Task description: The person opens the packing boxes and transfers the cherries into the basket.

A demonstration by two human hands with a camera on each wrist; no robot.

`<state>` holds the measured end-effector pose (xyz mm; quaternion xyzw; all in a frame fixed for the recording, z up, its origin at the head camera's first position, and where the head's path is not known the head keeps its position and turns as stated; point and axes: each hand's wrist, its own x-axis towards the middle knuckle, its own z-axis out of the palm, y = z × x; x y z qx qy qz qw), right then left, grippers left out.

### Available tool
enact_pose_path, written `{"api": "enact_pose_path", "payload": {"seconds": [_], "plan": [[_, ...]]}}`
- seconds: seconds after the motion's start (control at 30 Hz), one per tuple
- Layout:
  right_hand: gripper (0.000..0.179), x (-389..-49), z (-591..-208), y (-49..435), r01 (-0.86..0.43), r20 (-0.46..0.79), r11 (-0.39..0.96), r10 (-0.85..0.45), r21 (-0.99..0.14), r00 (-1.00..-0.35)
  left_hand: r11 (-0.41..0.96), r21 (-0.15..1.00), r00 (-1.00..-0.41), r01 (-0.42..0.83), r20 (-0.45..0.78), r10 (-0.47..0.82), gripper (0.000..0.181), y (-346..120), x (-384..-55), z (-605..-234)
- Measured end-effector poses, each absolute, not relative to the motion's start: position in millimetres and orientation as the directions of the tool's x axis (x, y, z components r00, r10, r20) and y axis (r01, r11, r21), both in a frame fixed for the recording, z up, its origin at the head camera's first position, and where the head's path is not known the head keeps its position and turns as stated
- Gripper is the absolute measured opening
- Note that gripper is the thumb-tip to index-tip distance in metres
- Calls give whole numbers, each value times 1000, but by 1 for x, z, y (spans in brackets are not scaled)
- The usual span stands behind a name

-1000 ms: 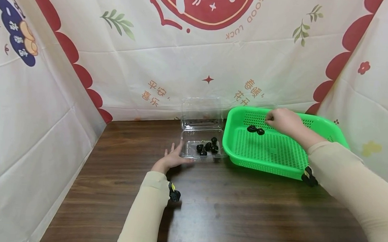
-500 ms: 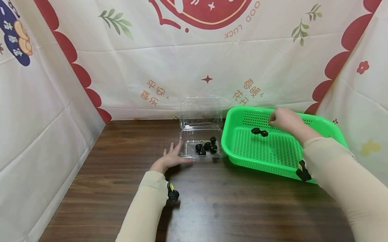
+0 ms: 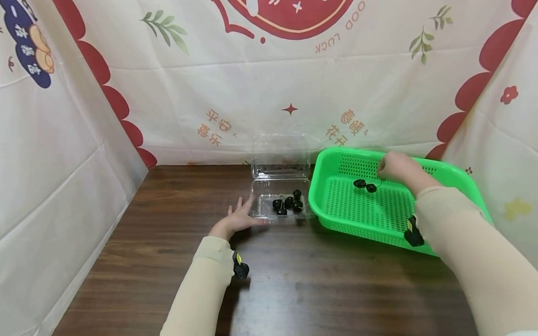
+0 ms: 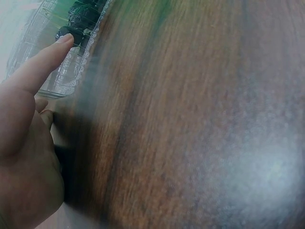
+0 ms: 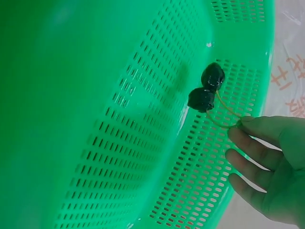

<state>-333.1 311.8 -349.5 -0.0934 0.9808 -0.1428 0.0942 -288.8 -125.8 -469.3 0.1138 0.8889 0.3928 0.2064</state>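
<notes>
My right hand [image 3: 401, 169] pinches stems [image 5: 227, 127] over green basket [image 3: 314, 186]; slack pinch could drop two cherries [image 5: 213, 78]. My left hand [image 3: 239, 221], fingers spread, touches clear container [image 3: 262, 203].

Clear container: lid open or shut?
Open: the lid stands up behind the base, leaving the dark fruit inside uncovered.

Basket [image 3: 366, 233] was bright grn w/ a slot pattern; cherries [image 5: 212, 76] v. dk, nearly blk, w/ yel.-grn stems [image 5: 226, 106]. Tub [image 3: 267, 206] was clear. Table [image 3: 335, 293] had dk brn wood grain. Sleeves [image 3: 203, 296] were plain beige, wrist cams [image 3: 241, 269] blk w/ yel. patch [image 3: 239, 258]. Cloth [image 3: 209, 94] was off-white w/ red scallops [image 3: 94, 62], grn leaf sprigs [image 3: 165, 29], orange lettering [image 3: 212, 115] & a navy motif [image 3: 22, 36].
</notes>
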Motion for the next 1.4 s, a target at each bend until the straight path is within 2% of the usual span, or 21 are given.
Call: {"api": "enact_pose_path", "payload": {"seconds": [0.13,0.73,1.0,1.23,1.4], "plan": [[28,-336,-347,311,-147,-165,942,-204,-302,-965,661,749,-893,46,-266,364,105,-125,-289,-467],[39,-345,-350,316,-58,-301,941,-164,-332,-940,656,754,-890,31,-278,362,109,-126,-287,-470],[31,-351,-353,317,-36,-347,948,-150,-316,-926,659,751,-893,37,-271,359,109,-126,-289,-469],[31,-358,-364,322,10,-407,945,-131,-326,-904,673,738,-892,49,-271,362,107,-126,-287,-470],[22,-357,-363,323,5,-395,949,-127,-316,-910,669,741,-894,61,-257,367,106,-124,-287,-469]]}}
